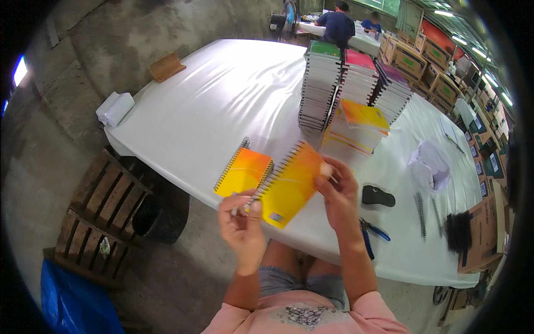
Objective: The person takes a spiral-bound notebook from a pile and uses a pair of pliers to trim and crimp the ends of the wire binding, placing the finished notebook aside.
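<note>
Between my two hands a yellow-orange spiral notebook (290,186) is held up, tilted, above the table's near edge. My left hand (243,225) pinches its lower left corner by the spiral binding. On the opposite edge, my right hand (337,189) grips the cover between thumb and fingers. Just behind the left hand, other yellow-orange spiral notebooks (243,170) lie on the white-covered table (222,100). Blue-handled pliers (371,234) rest near my right forearm, beside a small black flat object (378,196) whose kind I cannot make out.
Tall stacks of spiral notebooks (320,89) stand across the table, with a yellow-topped stack (347,136) in front. To the right lie loose wire coils (420,214), a black bundle (459,232) and a plastic bag (431,167). A black bin (158,220) stands left below. People work far back.
</note>
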Available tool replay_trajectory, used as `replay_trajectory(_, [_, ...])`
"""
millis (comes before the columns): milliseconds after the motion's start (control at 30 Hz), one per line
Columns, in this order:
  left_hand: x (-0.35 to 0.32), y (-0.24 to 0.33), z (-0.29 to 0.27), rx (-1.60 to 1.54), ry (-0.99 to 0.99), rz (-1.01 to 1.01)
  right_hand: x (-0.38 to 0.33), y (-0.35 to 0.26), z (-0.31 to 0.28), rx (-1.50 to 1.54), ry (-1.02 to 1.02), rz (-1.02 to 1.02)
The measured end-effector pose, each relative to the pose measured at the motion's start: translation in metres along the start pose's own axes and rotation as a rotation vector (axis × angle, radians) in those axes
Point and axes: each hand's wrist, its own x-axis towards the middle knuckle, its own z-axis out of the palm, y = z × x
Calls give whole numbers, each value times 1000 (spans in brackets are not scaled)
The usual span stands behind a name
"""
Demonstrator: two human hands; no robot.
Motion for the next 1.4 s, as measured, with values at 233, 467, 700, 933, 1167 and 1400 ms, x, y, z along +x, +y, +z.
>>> replay_trajectory(233, [45, -2, -41, 358, 164, 120, 81, -13, 66, 272, -97, -91])
replay_trajectory(467, [50, -76, -67, 127, 179, -178, 90, 15, 123, -786, -1091, -272])
replay_trajectory(700, [51, -82, -45, 16, 221, -142, 92, 54, 49, -249, -369, -146])
replay_trajectory(933, [54, -82, -34, -353, 331, -160, 77, 125, 70, -96, 46, 67])
replay_trajectory(1167, [54, -101, -33, 5, 238, -23, 73, 128, 80, 60, 156, 55])
replay_trajectory(1400, [59, -86, -90, 302, 454, 72, 93, 50, 16, -850, 364, -776])
